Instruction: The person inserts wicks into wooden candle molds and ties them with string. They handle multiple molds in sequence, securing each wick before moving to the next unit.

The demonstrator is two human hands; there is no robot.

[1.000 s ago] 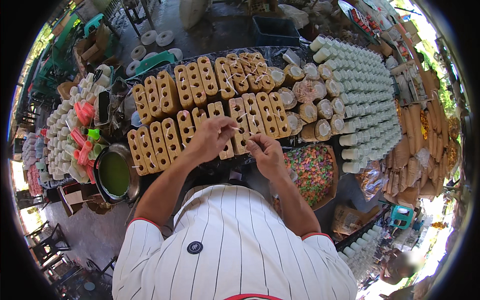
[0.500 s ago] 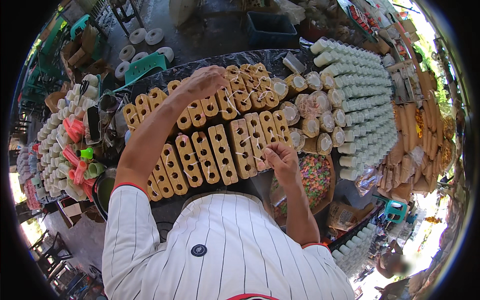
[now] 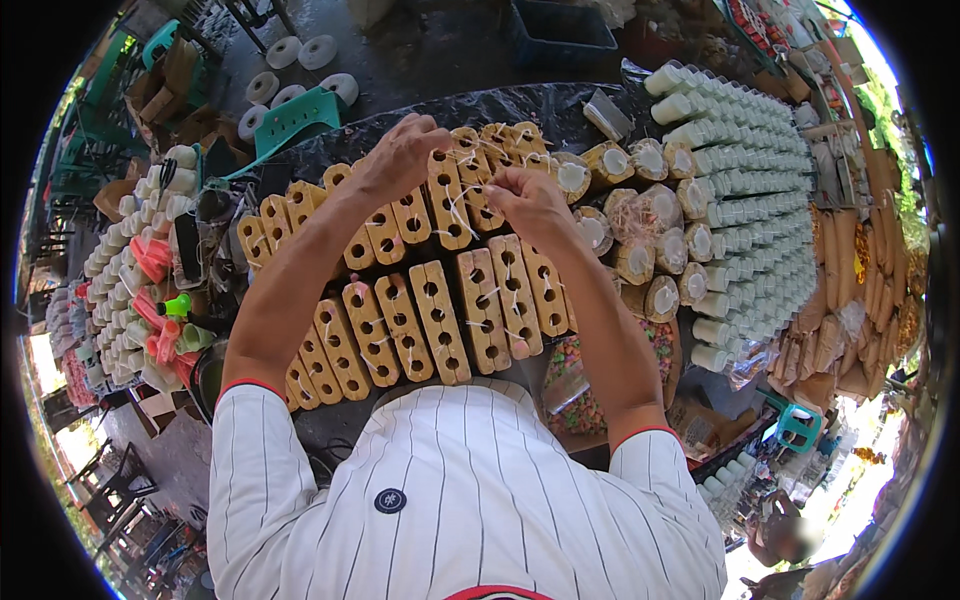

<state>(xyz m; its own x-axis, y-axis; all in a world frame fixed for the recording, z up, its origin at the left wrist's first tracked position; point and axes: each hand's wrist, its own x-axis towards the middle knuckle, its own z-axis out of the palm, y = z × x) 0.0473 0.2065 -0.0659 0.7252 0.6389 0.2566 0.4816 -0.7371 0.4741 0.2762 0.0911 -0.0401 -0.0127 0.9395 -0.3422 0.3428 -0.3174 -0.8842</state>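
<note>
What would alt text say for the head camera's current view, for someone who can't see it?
A person's bare left hand and right hand are over tan blocks with round holes, set in two rows, white strings across several. Rows of white cylindrical containers fill the right end of the black-covered table.

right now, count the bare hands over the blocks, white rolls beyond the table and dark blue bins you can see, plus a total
left hand and right hand: 2
white rolls: 6
dark blue bin: 1
total: 9
</note>
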